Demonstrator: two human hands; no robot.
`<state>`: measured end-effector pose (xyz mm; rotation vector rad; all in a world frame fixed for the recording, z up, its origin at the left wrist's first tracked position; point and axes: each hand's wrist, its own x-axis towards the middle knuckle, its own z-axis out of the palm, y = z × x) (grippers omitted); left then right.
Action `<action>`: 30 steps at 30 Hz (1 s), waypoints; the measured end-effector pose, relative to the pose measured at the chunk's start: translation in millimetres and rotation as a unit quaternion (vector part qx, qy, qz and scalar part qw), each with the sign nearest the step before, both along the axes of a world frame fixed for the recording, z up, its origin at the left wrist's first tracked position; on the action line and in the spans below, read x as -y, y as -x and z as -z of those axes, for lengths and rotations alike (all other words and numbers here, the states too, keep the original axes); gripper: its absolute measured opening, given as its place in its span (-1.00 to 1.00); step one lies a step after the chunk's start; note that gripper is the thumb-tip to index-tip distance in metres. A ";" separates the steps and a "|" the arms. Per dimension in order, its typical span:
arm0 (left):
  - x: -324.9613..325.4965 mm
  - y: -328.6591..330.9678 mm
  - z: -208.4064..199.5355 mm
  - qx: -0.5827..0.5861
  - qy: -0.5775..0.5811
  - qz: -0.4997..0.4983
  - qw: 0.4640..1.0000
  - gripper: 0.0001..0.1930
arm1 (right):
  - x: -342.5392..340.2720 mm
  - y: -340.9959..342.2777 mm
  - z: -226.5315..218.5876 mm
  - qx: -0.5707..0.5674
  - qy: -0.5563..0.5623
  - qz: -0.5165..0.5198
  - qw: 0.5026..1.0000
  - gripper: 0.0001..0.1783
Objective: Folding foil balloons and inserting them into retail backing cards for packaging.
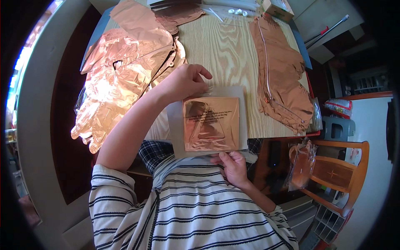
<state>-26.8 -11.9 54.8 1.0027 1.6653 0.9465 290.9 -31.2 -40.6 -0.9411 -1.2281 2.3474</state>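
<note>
A clear plastic bag [244,125] with dark print lies at the table's near edge, partly over my lap. Inside is a folded, shiny rose-gold foil balloon [211,135], flat and nearly square. My left hand [192,80] reaches across to the bag's far edge. Its fingers are curled, the lower ones pinched at the thin plastic there, and the index finger bends above them. At the near edge my right hand [234,166] holds the bag between thumb and fingers, from below and the right.
Unfolded rose-gold foil balloons [125,71] pile up on the left side of the wooden table [216,46]. Another long foil stack [279,71] lies at the right. White scraps [238,12] and a cardboard box [278,8] sit at the back. A wooden chair [333,171] holds a bagged foil item [302,166].
</note>
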 end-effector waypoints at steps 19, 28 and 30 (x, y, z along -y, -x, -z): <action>-0.5 -1.1 5.3 -0.011 0.024 0.016 1.000 -0.72 | 0.9 1.8 -4.9 0.004 -0.005 -0.010 1.000 -0.74; -4.8 -4.4 14.5 -0.034 -0.055 -0.005 0.998 -0.66 | 2.7 -2.3 -3.1 -0.013 -0.008 -0.021 1.000 -0.76; -4.9 -17.5 7.3 -0.067 -0.037 -0.078 0.994 -0.68 | 2.5 -0.9 -6.1 -0.018 0.019 -0.013 1.000 -0.77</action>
